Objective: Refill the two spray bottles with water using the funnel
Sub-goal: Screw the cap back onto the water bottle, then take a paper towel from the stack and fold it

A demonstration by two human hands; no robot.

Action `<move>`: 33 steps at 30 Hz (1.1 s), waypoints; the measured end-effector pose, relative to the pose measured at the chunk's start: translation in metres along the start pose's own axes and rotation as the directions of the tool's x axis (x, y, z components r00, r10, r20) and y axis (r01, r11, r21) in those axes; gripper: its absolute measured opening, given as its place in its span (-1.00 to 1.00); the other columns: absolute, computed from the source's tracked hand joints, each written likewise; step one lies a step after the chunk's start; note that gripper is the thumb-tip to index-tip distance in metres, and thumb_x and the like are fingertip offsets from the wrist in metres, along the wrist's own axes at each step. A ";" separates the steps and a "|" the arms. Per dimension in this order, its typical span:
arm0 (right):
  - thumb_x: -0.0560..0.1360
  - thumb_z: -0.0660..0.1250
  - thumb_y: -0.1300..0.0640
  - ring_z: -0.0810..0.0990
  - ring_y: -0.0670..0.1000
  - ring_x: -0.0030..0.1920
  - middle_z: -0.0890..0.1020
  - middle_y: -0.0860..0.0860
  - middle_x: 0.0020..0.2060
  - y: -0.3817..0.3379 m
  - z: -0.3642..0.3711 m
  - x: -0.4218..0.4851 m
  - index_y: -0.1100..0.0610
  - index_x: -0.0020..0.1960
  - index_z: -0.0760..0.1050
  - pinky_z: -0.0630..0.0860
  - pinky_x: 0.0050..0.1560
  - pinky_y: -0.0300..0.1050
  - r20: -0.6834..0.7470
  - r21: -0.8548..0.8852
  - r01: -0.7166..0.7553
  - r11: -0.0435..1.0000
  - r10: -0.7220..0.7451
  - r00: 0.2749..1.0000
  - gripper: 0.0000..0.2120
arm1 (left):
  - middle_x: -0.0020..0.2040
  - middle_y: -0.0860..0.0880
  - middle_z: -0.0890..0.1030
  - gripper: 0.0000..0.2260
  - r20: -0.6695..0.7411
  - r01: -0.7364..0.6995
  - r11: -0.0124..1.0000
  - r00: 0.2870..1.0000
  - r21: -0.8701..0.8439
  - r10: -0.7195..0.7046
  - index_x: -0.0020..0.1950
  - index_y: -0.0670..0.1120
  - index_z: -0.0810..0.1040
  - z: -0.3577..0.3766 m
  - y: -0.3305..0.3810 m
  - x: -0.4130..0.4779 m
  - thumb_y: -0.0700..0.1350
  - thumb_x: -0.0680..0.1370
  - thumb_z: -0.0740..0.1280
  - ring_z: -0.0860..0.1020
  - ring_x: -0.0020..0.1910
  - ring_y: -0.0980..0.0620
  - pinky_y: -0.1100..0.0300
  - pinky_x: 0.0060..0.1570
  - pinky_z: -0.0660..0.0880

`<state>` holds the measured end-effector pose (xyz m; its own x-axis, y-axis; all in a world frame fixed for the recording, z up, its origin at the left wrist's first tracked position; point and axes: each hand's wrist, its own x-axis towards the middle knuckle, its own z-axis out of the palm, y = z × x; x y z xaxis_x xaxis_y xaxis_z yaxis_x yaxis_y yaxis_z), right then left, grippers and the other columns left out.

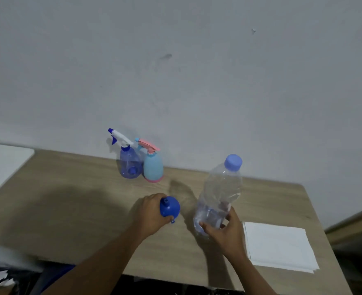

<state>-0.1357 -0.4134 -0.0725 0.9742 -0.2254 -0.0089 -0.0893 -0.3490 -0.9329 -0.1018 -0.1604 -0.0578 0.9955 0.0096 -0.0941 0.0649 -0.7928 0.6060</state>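
Blue funnel [169,208] sits grasped in the left hand [149,213]; the right hand [224,227] grips the capped water bottle [217,194]. Both spray bottles [141,161] wait sealed by the wall: unscrew one first, then seat the spout squarely.

No legible text, labels (or numbers)

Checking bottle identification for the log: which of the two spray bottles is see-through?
The blue spray bottle with the white trigger, on the left. The light blue bottle beside it is opaque, with pink trigger and base.

Head-worn view, angled forward and down, close over table [69,199], facing wall [175,60]
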 end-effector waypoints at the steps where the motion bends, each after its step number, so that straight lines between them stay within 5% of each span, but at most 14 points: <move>1: 0.16 0.71 0.14 0.67 -0.10 -0.02 0.69 -0.08 -0.01 -0.003 0.004 0.011 -0.01 0.20 0.53 0.68 -0.07 -0.02 -0.009 0.010 0.002 1.000 -0.002 1.000 -0.34 | 0.06 0.09 0.63 -0.45 0.009 -0.031 1.000 0.999 0.005 0.031 0.15 0.05 0.57 -0.001 0.007 0.017 0.13 0.19 0.53 0.60 0.03 0.04 0.17 0.02 0.51; 9: 0.18 0.68 0.01 0.60 -0.05 0.14 0.57 -0.01 0.17 -0.021 0.036 0.113 0.02 0.31 0.43 0.62 0.12 0.03 -0.039 0.016 0.090 0.996 -0.090 0.995 -0.23 | 0.14 -0.04 0.58 -0.53 0.018 -0.117 0.981 0.993 0.155 0.115 0.19 -0.05 0.52 0.020 0.031 0.119 0.01 0.33 0.55 0.59 0.10 -0.08 0.05 0.03 0.55; 17: 0.22 0.69 0.10 0.58 -0.14 0.13 0.58 -0.05 0.15 -0.010 0.050 0.148 -0.05 0.28 0.39 0.52 -0.01 -0.36 -0.022 0.014 0.094 0.995 -0.094 0.995 -0.26 | 0.08 -0.12 0.62 -0.59 0.029 -0.093 0.982 0.996 0.166 0.089 0.15 -0.12 0.52 0.043 0.015 0.153 -0.06 0.37 0.51 0.62 0.04 -0.14 0.02 0.01 0.58; 23: 0.24 0.68 0.11 0.54 -0.15 0.21 0.53 -0.14 0.21 -0.009 0.054 0.155 0.04 0.38 0.35 0.62 0.14 -0.05 0.002 0.051 0.078 0.996 -0.079 0.997 -0.19 | 0.12 -0.12 0.62 -0.56 0.019 -0.079 0.984 0.997 0.156 0.077 0.21 -0.11 0.48 0.048 0.010 0.161 -0.10 0.39 0.51 0.61 0.05 -0.13 0.04 0.01 0.55; 28: 0.24 0.69 0.06 0.50 -0.12 0.30 0.49 -0.19 0.28 -0.010 0.054 0.151 0.00 0.44 0.28 0.57 0.26 -0.05 0.017 0.066 0.079 0.995 -0.080 0.997 -0.10 | 0.16 -0.12 0.59 -0.46 -0.005 -0.093 0.987 0.996 0.132 0.095 0.29 -0.13 0.43 0.051 0.008 0.158 -0.10 0.38 0.54 0.59 0.10 -0.12 0.04 0.07 0.54; 33: 0.27 0.67 -0.04 0.45 -0.08 0.35 0.40 -0.07 0.42 -0.019 0.023 0.123 -0.06 0.55 0.16 0.44 0.32 -0.14 -0.037 0.088 0.048 0.995 -0.044 0.998 0.01 | 0.24 -0.10 0.54 -0.38 -0.195 -0.141 0.988 0.969 0.060 0.150 0.39 -0.15 0.37 0.045 0.016 0.118 -0.11 0.38 0.51 0.53 0.20 -0.12 0.01 0.10 0.51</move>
<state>-0.0089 -0.4134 -0.0644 0.9688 -0.2436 0.0460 -0.0243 -0.2780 -0.9603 0.0134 -0.1993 -0.0942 0.9881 0.0091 0.1537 -0.0803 -0.8213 0.5648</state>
